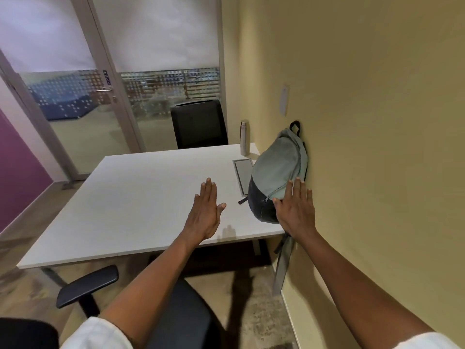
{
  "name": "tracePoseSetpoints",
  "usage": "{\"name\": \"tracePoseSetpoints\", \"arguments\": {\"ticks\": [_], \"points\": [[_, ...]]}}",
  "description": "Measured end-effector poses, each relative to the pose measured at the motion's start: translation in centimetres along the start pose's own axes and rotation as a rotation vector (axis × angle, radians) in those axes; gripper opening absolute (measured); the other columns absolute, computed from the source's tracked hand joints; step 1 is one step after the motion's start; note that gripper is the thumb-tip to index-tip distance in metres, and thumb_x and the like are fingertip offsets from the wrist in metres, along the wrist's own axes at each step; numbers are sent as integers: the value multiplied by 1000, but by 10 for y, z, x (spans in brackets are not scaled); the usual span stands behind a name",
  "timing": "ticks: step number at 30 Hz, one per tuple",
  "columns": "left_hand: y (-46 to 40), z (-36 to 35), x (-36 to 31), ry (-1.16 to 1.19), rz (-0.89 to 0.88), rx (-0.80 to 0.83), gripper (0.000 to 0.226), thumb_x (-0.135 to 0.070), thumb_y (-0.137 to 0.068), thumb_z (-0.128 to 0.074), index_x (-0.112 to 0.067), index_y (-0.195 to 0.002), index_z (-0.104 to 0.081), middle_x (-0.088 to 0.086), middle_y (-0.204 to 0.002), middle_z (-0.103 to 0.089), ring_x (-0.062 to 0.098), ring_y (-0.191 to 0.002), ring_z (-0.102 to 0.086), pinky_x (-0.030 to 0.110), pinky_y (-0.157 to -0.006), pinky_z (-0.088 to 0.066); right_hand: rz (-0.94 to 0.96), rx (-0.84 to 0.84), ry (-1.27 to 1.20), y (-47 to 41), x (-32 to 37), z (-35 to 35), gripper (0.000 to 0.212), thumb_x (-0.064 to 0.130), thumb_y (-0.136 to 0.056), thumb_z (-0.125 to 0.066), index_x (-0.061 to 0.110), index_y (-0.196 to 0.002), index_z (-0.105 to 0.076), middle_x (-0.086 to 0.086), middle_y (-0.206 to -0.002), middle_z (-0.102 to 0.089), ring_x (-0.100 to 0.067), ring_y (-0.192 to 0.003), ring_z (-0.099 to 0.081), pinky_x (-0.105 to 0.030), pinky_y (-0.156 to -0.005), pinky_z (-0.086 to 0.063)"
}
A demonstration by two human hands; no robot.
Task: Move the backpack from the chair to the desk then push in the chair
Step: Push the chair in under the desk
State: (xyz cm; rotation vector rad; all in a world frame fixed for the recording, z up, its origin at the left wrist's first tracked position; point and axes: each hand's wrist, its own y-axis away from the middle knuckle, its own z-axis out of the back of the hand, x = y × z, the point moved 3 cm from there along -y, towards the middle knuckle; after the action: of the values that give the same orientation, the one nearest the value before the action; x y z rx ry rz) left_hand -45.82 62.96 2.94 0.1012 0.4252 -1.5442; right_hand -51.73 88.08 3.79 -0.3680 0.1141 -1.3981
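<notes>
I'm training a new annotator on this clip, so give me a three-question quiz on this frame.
1. True or false: the backpack leans against the wall.
2. What stands on the desk beyond the backpack? A) mug B) metal bottle C) lamp
3. Which hand overlaps the backpack: the left hand or the right hand?

Key: 1 true; 2 B; 3 right.

backpack (275, 170): pale grey-green above, dark navy-black at the base, black top loop
desk (141, 197): plain white
near chair (176, 321): black seat and armrest
far chair (198, 123): black
bottle (244, 137): silver metal
wall (364, 96): mustard yellow
side wall (17, 167): purple
glass partition (166, 89): frosted, white dot pattern
sleeves (95, 335): white
</notes>
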Motion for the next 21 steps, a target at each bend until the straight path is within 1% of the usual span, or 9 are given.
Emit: {"name": "tracePoseSetpoints", "arguments": {"ticks": [4, 8, 16, 21], "points": [[20, 15, 16, -3, -24, -2, 66, -39, -107, -24, -9, -158, 6, 7, -165, 20, 22, -152, 17, 40, -124, 2, -32, -8, -5, 19, 19, 7, 70, 45, -100, -39, -2, -150, -26, -26, -158, -25, -40, -146, -24, -50, -120, -20], [39, 30, 38, 17, -69, 22, 66, -38, -108, -25, -9, -158, 6, 7, -165, 19, 22, -152, 17, 42, -126, 1, -77, -6, 27, 46, 48, 12, 72, 48, -102, -31, -1, -153, -17, -25, -161, -18, -38, -149, -17, -49, -122, -16], [96, 64, 95, 102, -160, 78, 67, -36, -108, -28, -11, -158, 7, 5, -165, 19, 18, -152, 17, 36, -122, 6, -146, 7, 109, 121, 126, 24, 71, 48, -103, -24, -1, -154, -15, -25, -161, -16, -38, -150, -15, -49, -123, -15], [128, 83, 118, 116, -207, 97, 67, -37, -108, -28, -11, -158, 7, 4, -165, 20, 17, -152, 17, 35, -122, 8, -149, -24, 130, 158, 166, 34, 71, 48, -102, -26, -1, -154, -17, -25, -161, -18, -38, -150, -17, -48, -122, -14]]}}
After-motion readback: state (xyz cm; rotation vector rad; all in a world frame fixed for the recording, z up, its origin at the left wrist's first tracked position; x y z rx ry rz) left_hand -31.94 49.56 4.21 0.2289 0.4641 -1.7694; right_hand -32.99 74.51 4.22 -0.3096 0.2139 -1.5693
